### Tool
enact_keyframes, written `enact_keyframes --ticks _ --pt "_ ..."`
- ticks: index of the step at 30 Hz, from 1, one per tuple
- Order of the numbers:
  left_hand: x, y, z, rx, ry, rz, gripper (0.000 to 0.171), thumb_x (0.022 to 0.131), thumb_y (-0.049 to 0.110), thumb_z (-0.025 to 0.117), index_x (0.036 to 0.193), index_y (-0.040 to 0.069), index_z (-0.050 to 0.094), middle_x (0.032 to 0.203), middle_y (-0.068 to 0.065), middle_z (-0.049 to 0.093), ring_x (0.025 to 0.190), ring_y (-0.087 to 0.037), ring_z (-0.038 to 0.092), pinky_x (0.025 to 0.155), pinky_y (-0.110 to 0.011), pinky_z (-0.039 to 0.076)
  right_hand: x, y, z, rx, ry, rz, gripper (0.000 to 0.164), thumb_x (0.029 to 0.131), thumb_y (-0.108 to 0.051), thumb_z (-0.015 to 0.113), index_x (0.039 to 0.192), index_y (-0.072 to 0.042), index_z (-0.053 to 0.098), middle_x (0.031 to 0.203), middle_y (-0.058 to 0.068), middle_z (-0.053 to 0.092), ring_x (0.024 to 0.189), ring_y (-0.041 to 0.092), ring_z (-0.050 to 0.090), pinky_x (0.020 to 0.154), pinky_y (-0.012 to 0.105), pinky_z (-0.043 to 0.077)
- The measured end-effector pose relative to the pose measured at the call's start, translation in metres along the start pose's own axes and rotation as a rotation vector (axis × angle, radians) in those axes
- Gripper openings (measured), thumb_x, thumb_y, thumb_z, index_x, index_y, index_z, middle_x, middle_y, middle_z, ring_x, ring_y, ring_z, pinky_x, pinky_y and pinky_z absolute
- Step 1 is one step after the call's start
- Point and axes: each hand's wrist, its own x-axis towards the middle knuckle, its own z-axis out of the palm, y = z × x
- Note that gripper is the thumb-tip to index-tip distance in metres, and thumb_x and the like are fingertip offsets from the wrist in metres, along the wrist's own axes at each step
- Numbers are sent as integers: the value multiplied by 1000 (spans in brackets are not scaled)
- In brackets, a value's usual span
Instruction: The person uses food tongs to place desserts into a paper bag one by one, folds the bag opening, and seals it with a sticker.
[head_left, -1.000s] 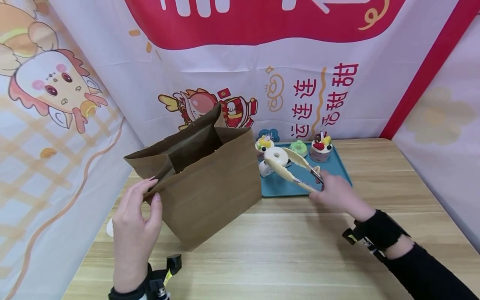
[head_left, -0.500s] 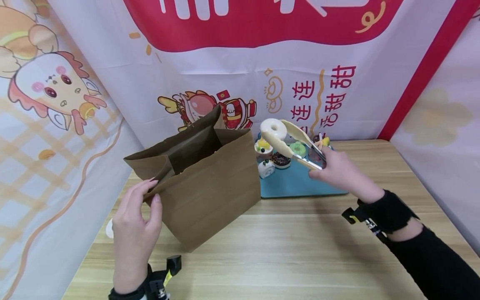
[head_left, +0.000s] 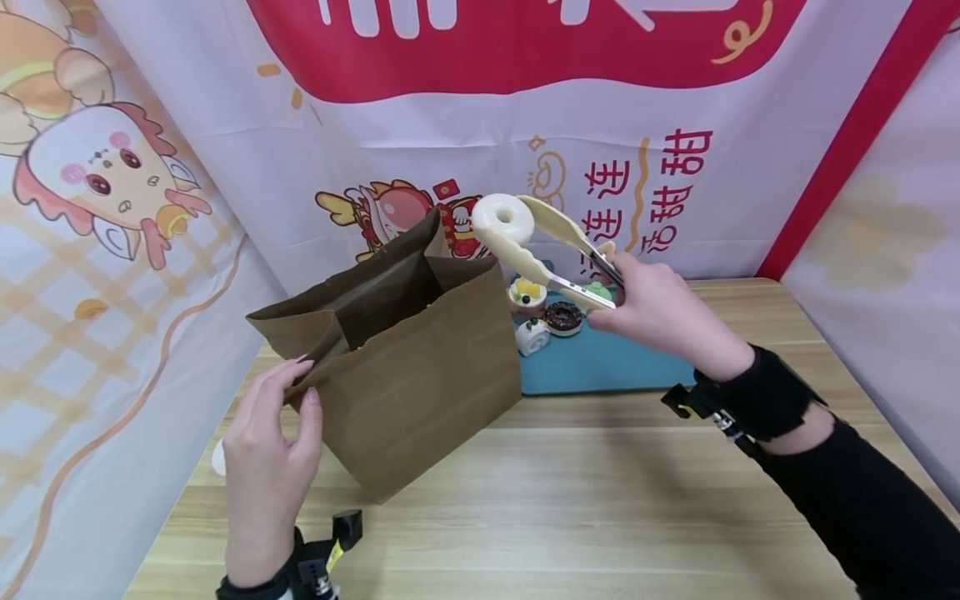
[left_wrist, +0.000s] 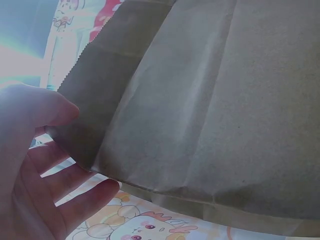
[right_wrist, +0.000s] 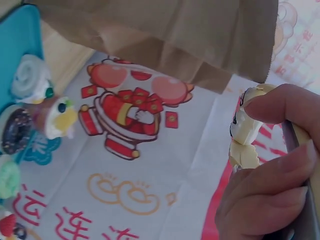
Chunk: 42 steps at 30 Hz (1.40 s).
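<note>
A brown paper bag [head_left: 427,375] stands with its mouth unfolded on the wooden table. At its near left edge my left hand [head_left: 272,450] pinches the rim between thumb and fingers, also visible in the left wrist view. My right hand [head_left: 660,308] grips cream-tipped metal tongs [head_left: 558,287], and a white donut [head_left: 504,218] is clamped between the tips. The donut hangs in the air just above the bag's right rim. In the right wrist view, thumb and fingers [right_wrist: 270,195] curl round the tongs' handles, while the bag [right_wrist: 165,35] fills the top.
Behind and right of the bag lies a blue tray [head_left: 600,367]. On it are a chocolate donut [head_left: 562,318], a white cake roll [head_left: 532,337], a fruit-topped cup [head_left: 527,293] and a green donut [head_left: 598,289]. A printed cloth backdrop [head_left: 450,125] rises behind the table [head_left: 570,500].
My right hand has lifted the white donut off the tray with the tongs and carried it up and left towards the bag. The left hand keeps its place on the rim.
</note>
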Motion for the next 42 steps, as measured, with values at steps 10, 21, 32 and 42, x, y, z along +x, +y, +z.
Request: enact_keyframes --ticks 10,21,32,42 --pt "2 1 1 11 -12 14 31 83 -9 62 114 -4 66 115 -22 68 100 -36 63 96 -1 33 2 -24 -10 -19 26 -40 46 80 -27 72 115 -6 50 73 8 54 59 20 48 51 30 37" --pt "2 4 1 14 8 7 32 81 -12 63 112 -5 66 114 -23 68 102 -37 63 97 0 33 7 -57 -1 -58 -63 -92 44 78 -30 74 107 -6 51 76 7 58 62 19 52 53 27 40" --pt "1 6 1 14 -15 0 30 85 -7 61 114 -3 66 114 -21 68 101 -37 63 97 -1 34 9 -71 8 -55 -146 -156 39 80 -29 70 105 -8 49 73 4 53 61 16 50 55 27 37" --pt "1 7 2 11 11 9 32 80 -13 63 112 -6 66 113 -23 68 102 -36 63 98 0 33 10 -79 11 -72 -153 -147 40 81 -31 72 107 -9 51 82 4 62 67 17 55 59 28 44"
